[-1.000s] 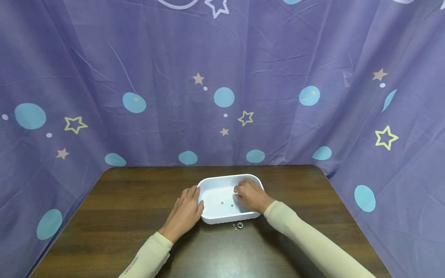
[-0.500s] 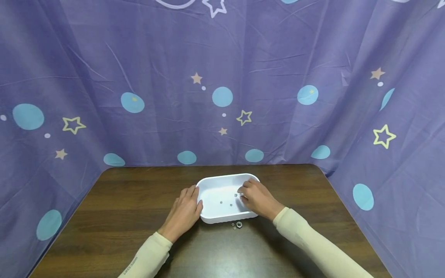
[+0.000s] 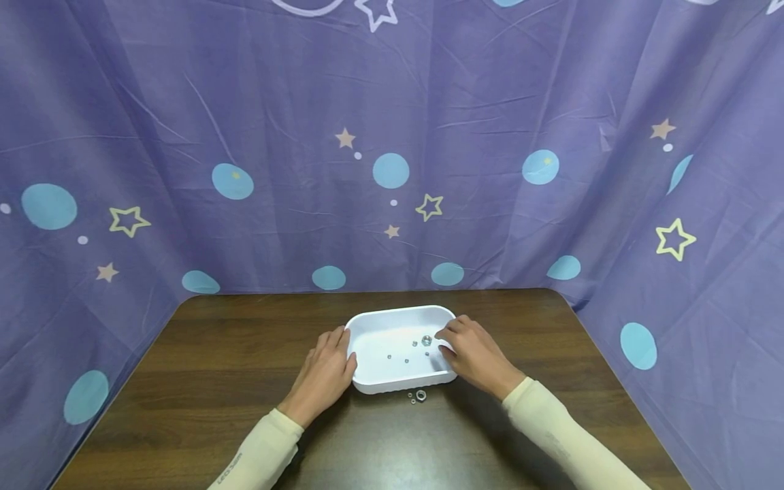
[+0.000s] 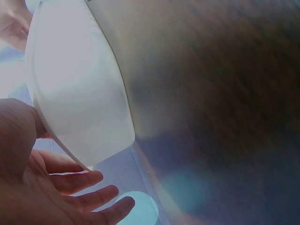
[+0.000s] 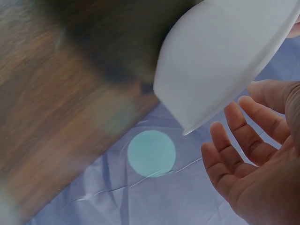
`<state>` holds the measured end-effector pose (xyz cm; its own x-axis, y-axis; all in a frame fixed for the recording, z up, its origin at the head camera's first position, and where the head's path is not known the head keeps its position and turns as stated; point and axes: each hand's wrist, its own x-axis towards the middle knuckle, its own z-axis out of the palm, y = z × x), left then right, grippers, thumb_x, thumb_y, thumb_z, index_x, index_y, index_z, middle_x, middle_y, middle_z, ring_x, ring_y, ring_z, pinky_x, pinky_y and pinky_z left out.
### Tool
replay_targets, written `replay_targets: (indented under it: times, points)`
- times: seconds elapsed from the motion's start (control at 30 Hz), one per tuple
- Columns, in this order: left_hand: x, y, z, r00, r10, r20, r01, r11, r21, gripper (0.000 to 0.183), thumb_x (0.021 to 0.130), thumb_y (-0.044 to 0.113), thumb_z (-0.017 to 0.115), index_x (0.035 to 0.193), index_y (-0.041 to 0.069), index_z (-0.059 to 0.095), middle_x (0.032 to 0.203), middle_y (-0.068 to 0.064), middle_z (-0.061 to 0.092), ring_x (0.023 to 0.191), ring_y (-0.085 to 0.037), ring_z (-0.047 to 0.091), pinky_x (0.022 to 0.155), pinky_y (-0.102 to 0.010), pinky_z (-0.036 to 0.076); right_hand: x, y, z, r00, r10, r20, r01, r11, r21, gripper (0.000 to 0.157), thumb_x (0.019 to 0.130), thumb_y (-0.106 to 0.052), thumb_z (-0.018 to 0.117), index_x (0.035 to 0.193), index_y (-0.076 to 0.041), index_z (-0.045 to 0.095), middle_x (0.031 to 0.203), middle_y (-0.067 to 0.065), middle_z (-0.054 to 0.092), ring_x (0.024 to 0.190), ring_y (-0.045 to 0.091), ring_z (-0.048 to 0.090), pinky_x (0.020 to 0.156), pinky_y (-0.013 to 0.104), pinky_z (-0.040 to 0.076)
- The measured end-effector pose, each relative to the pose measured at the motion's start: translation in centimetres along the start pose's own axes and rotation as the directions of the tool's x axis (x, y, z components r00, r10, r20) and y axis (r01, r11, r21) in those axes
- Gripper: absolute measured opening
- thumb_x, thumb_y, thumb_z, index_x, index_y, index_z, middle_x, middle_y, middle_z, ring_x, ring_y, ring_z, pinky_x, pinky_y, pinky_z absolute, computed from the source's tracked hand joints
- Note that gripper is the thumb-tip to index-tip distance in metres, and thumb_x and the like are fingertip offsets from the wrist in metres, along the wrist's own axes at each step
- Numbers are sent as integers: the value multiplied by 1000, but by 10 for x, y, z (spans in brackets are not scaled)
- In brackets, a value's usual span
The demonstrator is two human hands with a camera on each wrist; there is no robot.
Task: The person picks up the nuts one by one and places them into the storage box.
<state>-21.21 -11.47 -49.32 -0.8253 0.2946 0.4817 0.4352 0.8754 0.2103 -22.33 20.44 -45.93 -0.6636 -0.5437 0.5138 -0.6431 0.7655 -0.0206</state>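
Note:
A white oval-cornered tray stands on the table. My left hand holds its left end, fingers over the rim and thumb at the near corner; the left wrist view shows the thumb and index finger at the rim. Inside the tray lie a large hex nut and several small nuts, one small nut near the front. My right hand hovers at the tray's right end, fingers loosely bent and nothing between them. In the right wrist view its fingers are spread just beside the tray wall.
In front of the tray, another large nut lies on the brown wooden table with two small nuts beside it, one small nut nearest me. A purple curtain with stars and dots surrounds the table.
My right hand has drawn back rightward from inside the tray, its fingers apart. A large nut and more small nuts now show on the tray floor. My left hand stays at the rim.

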Motion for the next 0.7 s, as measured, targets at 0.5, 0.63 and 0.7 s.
replay_targets:
  times: [0.5,0.63,0.7]
  points:
    - [1,1,-2,1000,-1,-3,1,1000,3,52,94,21,65,135,-10,57,138,-24,57,121,-38,54,83,-54,52,-26,16,4,992,128,-3,-128,991,44,26,89,-18,74,112,-5,73,123,15,67,113,31,63,95,47,51]
    - [1,2,-3,1000,-7,-12,7,1000,3,50,94,20,66,135,-8,58,138,-23,57,122,-38,54,82,-54,52,-33,13,8,979,200,40,-202,977,61,42,94,-21,70,130,-1,65,138,18,60,121,34,61,99,52,49]
    - [-1,3,-4,1000,-9,-11,9,1000,1,50,94,21,66,136,-6,58,138,-22,57,122,-38,54,83,-55,52,-36,12,9,974,223,52,-226,972,66,47,95,-22,68,136,0,60,143,18,57,122,35,60,99,53,48]
